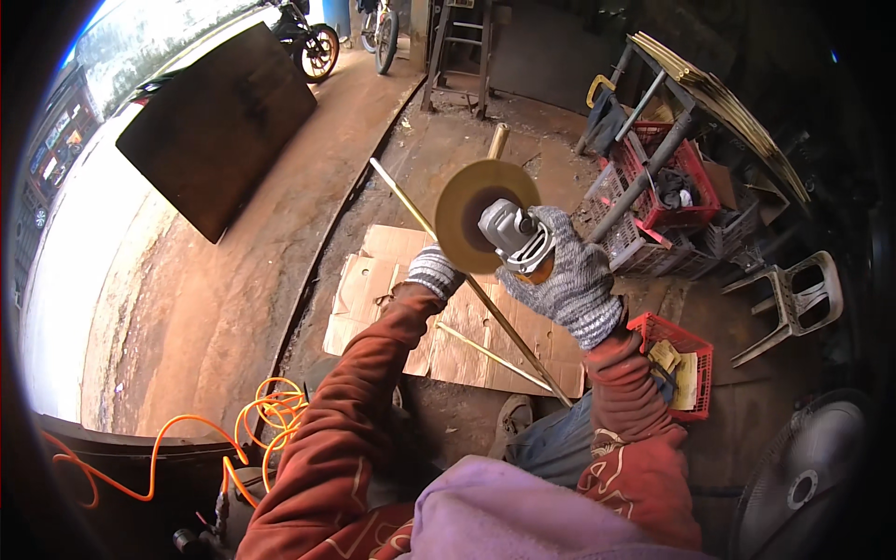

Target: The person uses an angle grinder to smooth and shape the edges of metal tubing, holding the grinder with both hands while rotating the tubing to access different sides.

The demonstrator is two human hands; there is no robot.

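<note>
My right hand (pixel 574 280), in a grey knit glove, is wrapped round an angle grinder (pixel 509 227) with a silver head. A large yellowish-brown round wheel (pixel 455 201) is fitted to it. My left hand (pixel 435 271), gloved in grey and white, is closed on a long thin brass-coloured rod (pixel 504 325) that slants from upper left to lower right, its lower end near my leg. The wheel overlaps the rod just above my left hand; whether they touch I cannot tell. A second rod (pixel 493 355) lies on flattened cardboard (pixel 373 289) beneath. Beyond the wheel, another tube end (pixel 499 140) shows.
Crates (pixel 695 177) and a rack bearing long rods (pixel 709 89) stand at the far right. Nearer are a plastic chair (pixel 793 303), a red basket (pixel 695 359) and a fan (pixel 803 485). An orange coiled hose (pixel 271 411) lies left, below a dark panel (pixel 224 126).
</note>
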